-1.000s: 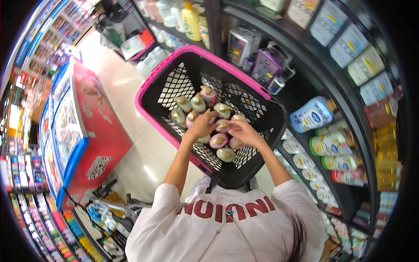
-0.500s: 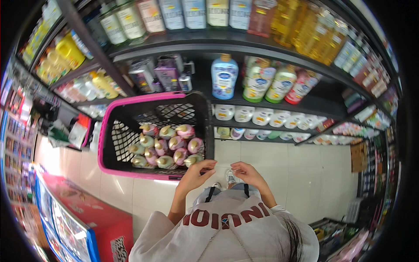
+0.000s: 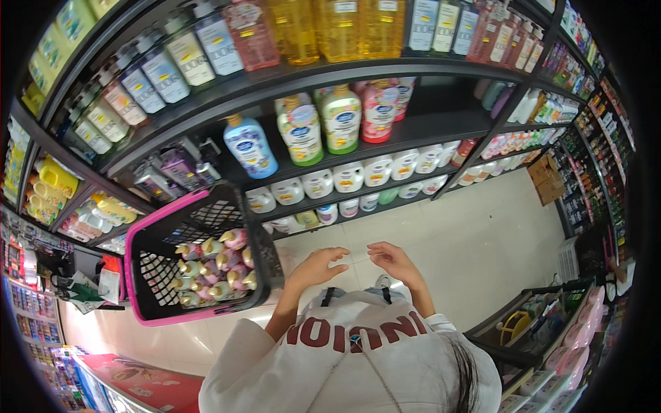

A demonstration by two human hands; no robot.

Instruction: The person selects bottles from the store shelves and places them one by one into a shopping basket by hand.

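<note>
My left hand (image 3: 318, 267) and my right hand (image 3: 395, 263) hover in front of my body, palms toward each other with a gap between. Both are empty, fingers apart and slightly curled. To the left of my left hand stands a black shopping basket with a pink rim (image 3: 135, 274). Inside it several pump bottles (image 3: 222, 260) in pink and pale green, with gold tops, stand close together. On the shelf beyond my hands are a blue bottle (image 3: 249, 148), two green-based bottles (image 3: 341, 120) and red bottles (image 3: 379, 110).
Black shelves (image 3: 441, 127) run across the far side, with pump bottles above and white jugs (image 3: 348, 177) below. A cardboard box (image 3: 544, 180) sits on the tiled floor at the right. A red freezer (image 3: 138, 382) is at lower left; pink packages (image 3: 577, 337) are stacked at lower right.
The view has turned to the right, so the shelves and basket appear shifted left and tilted. My hands stay empty in front of me, and the right section of the aisle shows more.
</note>
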